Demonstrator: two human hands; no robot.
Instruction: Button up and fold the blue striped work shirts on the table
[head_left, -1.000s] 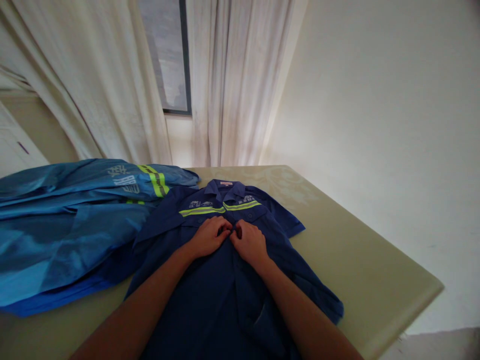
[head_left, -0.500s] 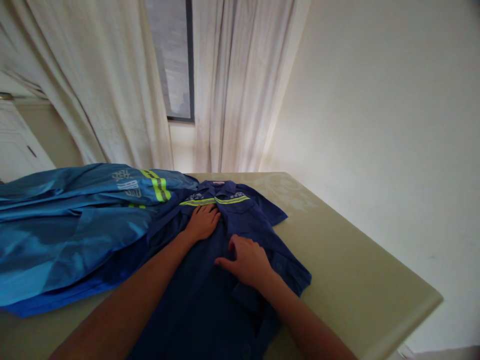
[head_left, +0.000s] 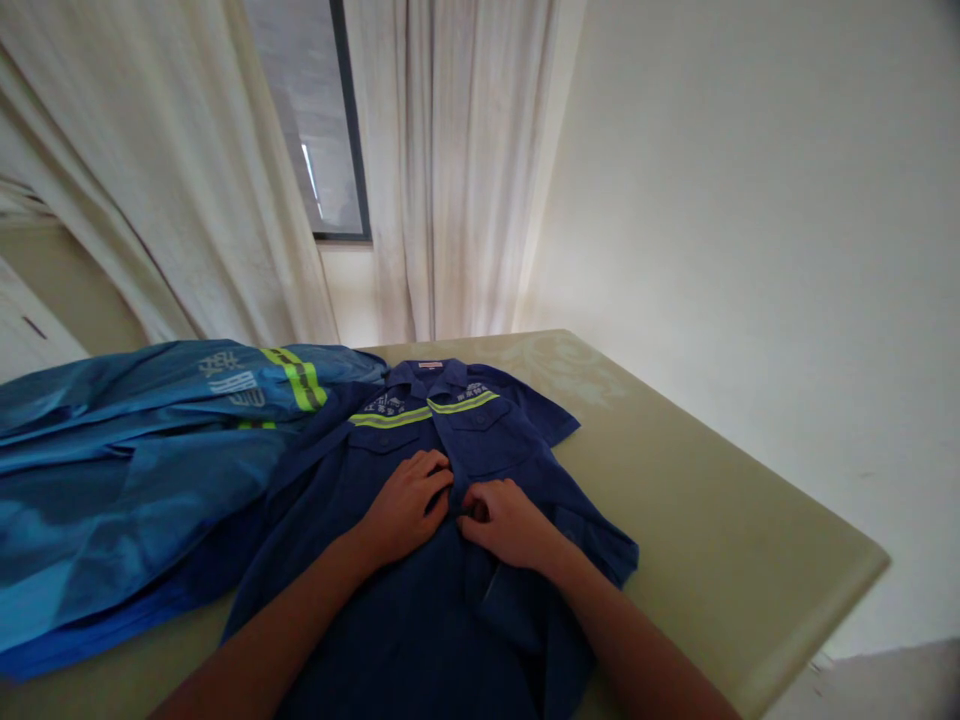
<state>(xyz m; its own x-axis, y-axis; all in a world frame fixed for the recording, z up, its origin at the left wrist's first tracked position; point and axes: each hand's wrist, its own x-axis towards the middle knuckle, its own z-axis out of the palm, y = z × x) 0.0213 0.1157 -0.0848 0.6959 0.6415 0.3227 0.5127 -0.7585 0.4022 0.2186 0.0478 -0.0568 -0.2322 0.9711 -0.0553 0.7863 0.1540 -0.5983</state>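
Observation:
A dark blue short-sleeved work shirt (head_left: 420, 600) with a yellow reflective chest stripe lies face up on a pale table (head_left: 697, 520), collar away from me. My left hand (head_left: 405, 505) and my right hand (head_left: 506, 520) meet at the shirt's front placket, just below the chest pockets. Both hands have curled fingers pinching the fabric edges where they come together. What sits between the fingertips is too small to make out.
A heap of brighter blue garments (head_left: 127, 470) with a yellow stripe covers the table's left side, touching the shirt. White curtains (head_left: 442, 170) and a window (head_left: 307, 120) stand behind the table. A bare wall (head_left: 750, 200) is at the right; the table's right edge drops off.
Half a second ago my left hand lay near the collar and my right lower down; now both have come together at the placket below the pockets. The shirt has shifted slightly.

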